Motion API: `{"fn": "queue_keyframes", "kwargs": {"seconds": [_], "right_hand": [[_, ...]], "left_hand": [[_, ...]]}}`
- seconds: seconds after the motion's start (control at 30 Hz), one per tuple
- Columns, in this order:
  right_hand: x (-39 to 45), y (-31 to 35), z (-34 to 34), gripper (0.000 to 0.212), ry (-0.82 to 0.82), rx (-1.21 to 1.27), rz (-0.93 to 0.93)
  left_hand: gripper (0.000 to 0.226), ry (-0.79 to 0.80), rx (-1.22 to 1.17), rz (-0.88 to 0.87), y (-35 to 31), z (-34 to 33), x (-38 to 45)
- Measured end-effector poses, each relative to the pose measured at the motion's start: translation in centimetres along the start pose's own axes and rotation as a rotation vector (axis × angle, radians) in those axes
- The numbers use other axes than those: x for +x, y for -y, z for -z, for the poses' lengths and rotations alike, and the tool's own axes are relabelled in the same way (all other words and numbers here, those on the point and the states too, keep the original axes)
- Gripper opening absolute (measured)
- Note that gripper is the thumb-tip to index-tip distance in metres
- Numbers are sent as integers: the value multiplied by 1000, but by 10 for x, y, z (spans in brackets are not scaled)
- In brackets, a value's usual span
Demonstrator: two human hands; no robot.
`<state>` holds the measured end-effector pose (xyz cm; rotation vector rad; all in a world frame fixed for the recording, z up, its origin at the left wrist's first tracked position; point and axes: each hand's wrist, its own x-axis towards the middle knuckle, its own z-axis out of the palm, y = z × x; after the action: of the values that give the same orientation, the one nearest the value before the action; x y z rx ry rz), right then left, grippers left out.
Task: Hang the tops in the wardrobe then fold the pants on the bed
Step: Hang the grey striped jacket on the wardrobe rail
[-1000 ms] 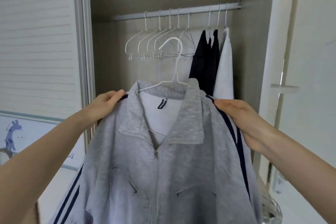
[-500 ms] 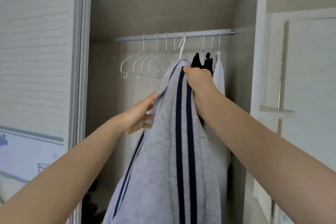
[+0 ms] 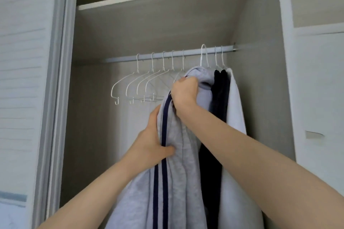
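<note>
- Since half a second ago, the grey jacket's (image 3: pixel 178 154) hanger hook (image 3: pixel 203 55) has come onto the rail (image 3: pixel 167 55), near its right end.
- Left hand (image 3: pixel 150 145): grip pinches the striped sleeve.
- Right hand (image 3: pixel 184 93): grip clenched tight on the jacket's shoulder, beside the dark tops (image 3: pixel 220 89).

Grey jacket (image 3: pixel 178 182) cut off by bottom edge; its shoulder hidden under right hand (image 3: pixel 184 92). Left hand (image 3: pixel 150 145) fingers hidden behind fabric. Dark garments (image 3: pixel 220 87) mostly covered, count unclear. Hanger (image 3: pixel 203 55) body hidden inside jacket. Left door (image 3: pixel 28 98) blurred.
</note>
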<state>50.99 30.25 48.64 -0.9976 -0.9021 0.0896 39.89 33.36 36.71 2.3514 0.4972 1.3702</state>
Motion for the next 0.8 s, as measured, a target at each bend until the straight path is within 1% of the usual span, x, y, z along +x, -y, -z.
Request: {"fn": "queue_keyframes", "kwargs": {"seconds": [0.03, 0.07, 0.17, 0.2, 0.3, 0.37, 0.43, 0.5, 0.53, 0.57, 0.63, 0.73, 0.8], "right_hand": [[3, 0, -10, 27, 12, -21, -10], [9, -3, -16, 28, 21, -101, 49], [33, -4, -39, 29, 13, -225, 124], [45, -5, -46, 29, 32, -226, 148], [72, -5, -67, 29, -18, -339, 182], [92, -4, -76, 30, -51, -377, 223], [113, -3, -83, 27, -64, -428, 206], [136, -8, -84, 12, -42, -495, 175], [146, -12, -83, 17, -28, -521, 148], [152, -15, -81, 23, -17, -549, 132], [158, -24, -75, 16, -16, -627, 146], [156, -39, -70, 29, 38, -815, 116], [153, -52, -66, 31, 54, -919, 105]], "left_hand": [[97, -19, 28, 4, 9, 3, 8], [90, -45, 42, 25, 17, 5, 14], [73, -104, 49, -1, 38, 7, 37], [70, -116, 39, -17, 42, 7, 45], [69, -152, 5, -70, 53, 5, 73], [73, -171, -33, -82, 57, 4, 90], [86, -151, -17, -101, 62, 1, 102], [100, -95, 25, -89, 69, -5, 109], [104, -69, 33, -73, 73, -9, 110], [105, -51, 27, -73, 78, -14, 113], [104, -16, 7, -92, 87, -23, 113], [99, 17, -28, -144, 98, -40, 111], [100, 33, 20, -154, 107, -54, 108]]}}
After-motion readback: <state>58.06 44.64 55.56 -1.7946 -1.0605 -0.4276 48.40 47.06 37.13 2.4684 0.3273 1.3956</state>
